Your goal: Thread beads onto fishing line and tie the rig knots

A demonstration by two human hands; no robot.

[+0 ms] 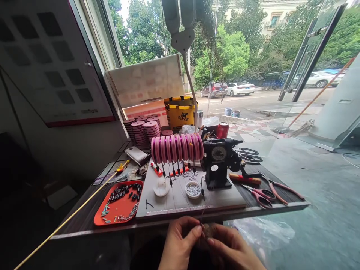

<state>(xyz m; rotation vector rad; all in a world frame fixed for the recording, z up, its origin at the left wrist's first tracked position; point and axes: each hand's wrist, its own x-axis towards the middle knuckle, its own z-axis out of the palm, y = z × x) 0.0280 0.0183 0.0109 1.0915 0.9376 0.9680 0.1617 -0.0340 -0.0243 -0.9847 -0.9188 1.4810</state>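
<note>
A thin, dark strand [202,214] rises nearly upright from the left hand's [182,239] pinch, near the right hand [229,243].

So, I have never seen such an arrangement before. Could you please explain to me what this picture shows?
There is no robot: one camera on a person's head looks forward and down. At the bottom are the person's bare left hand and right hand. The left pinches a thin dark piece; what the right holds is too unclear to tell. Beyond them is a table. On it, a black machine with a dial carries a row of pink spools. Around it are an orange tray of small parts, a white dish of pale beads, pink-handled scissors and pliers.
</note>
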